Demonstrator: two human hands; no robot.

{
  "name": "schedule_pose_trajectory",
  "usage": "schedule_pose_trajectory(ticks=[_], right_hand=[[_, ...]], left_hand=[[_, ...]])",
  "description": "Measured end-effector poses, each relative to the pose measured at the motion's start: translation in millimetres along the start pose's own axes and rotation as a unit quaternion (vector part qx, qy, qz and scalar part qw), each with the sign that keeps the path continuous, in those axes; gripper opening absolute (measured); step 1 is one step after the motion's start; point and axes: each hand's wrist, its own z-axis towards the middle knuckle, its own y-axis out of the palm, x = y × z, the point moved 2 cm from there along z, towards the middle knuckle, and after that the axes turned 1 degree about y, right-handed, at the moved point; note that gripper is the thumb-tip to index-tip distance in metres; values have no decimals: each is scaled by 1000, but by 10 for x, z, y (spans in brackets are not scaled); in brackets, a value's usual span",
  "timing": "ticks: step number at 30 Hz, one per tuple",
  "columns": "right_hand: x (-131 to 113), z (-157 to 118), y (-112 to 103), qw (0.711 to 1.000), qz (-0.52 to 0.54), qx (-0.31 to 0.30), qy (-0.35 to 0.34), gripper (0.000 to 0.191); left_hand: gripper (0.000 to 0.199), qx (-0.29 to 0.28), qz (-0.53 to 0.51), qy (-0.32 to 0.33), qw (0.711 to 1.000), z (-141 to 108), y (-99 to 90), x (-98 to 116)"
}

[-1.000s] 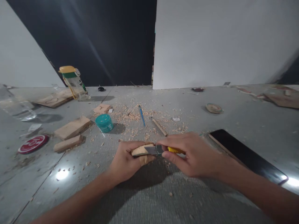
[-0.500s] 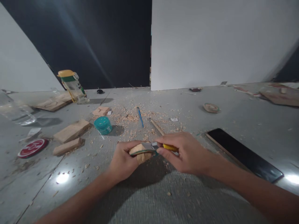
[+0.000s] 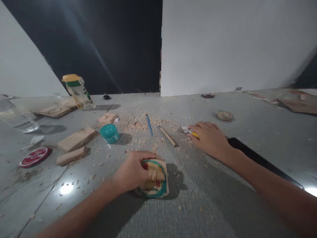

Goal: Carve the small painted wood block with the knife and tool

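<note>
My left hand (image 3: 132, 170) grips a small wooden carving (image 3: 162, 190) by its upper left side, with the face turned up. Teal, yellow and red paint covers that face, and the right rim is bare wood. Farther off to the right, my right hand (image 3: 209, 135) is low over the surface, its fingers closed around a yellow utility knife (image 3: 194, 134). The knife's metal front points left, beside a scrap of white paper; most of its handle is hidden under the hand. A pencil-like wooden stick (image 3: 168, 136) and a blue paintbrush (image 3: 149, 124) lie between the hands.
Wood shavings (image 3: 135, 125) are scattered across the grey surface. At left are a teal jar (image 3: 109, 133), wood blocks (image 3: 76, 138), a red round lid (image 3: 35, 157) and a yellow-capped bottle (image 3: 78, 92). A phone (image 3: 262, 162) lies partly under my right forearm. Another round wooden piece (image 3: 225, 115) is beyond.
My right hand has moved away from the carving, forward and right, carrying the utility knife down to the surface. My left hand has tilted the carving so its painted face shows.
</note>
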Motion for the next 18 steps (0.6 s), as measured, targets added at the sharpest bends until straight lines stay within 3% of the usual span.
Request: schedule_pose_trajectory(ticks=[3,5,7,9,13,16,18], right_hand=[[-259,28,29,999,15,-15,-33,36],[-428,50,61,997,28,-36,-56,31],[-503,63,81,996,35,-52,-63,23],[-464,66,50,996,42,-63,-50,22],[-277,74,-252,995,84,-48,-3,21],[-307,64,-590,970,240,-6,25,20],[-442,16,-750,946,323,6,21,22]], left_hand=[[39,-57,152,50,986,-24,-14,124],[60,-69,251,65,963,-69,-13,218],[84,-66,328,52,941,-131,-7,301],[97,-67,375,24,924,-196,-5,366],[80,-121,356,17,927,-286,-27,445],[72,-145,346,39,926,-324,-47,477],[76,-130,375,20,917,-349,-42,491]])
